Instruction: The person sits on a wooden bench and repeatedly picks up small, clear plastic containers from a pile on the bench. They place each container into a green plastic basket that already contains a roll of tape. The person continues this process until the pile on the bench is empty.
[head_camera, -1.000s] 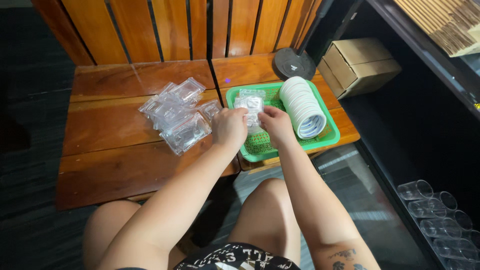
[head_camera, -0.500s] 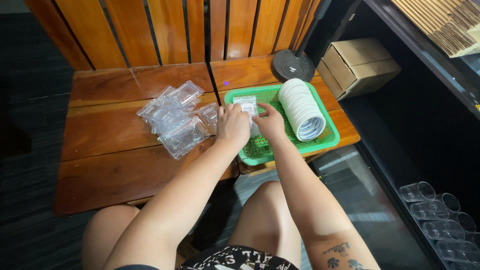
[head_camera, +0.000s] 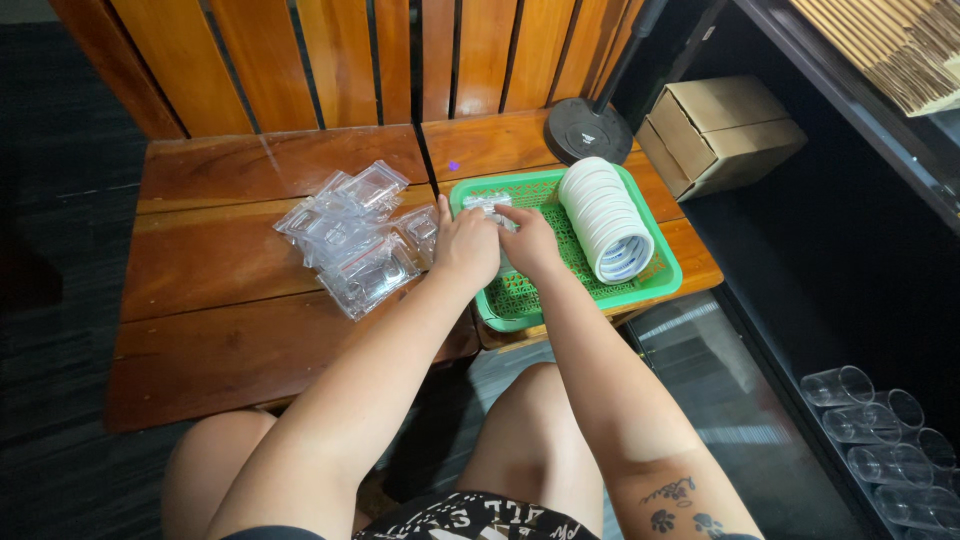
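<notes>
Two hands meet over one small clear plastic packet (head_camera: 490, 203) at the near-left corner of the green tray (head_camera: 655, 285). Your left hand (head_camera: 466, 245) is curled with its fingers pressed together on the packet's left end, and your right hand (head_camera: 528, 240) pinches its right end between thumb and forefinger, so both grips are closed on that single piece. What is inside the packet is too small to tell.

Taking the green tray as the landmark: the packet sits just inside its left rim, over the perforated floor. Lying along the tray's far-right half is a stack of white tape rolls (head_camera: 605, 218), tipped on its side and reaching nearly from rim to rim. Just left of the tray, on the wooden table (head_camera: 220, 340), lies a loose pile of clear plastic cases (head_camera: 350, 235), overlapping one another, the nearest touching your left wrist. Beyond the tray's far edge stands a round black stand base (head_camera: 587, 130), and further right of that a cardboard box (head_camera: 715, 130). Well to the right and below the tray, clear plastic cups (head_camera: 880, 440) lie in a row on a dark shelf.

As a judgement of progress: you appear to be early on. Only this one packet is in the tray, and the whole pile to its left lies unhandled; whether the tape has been used at all cannot be told.
</notes>
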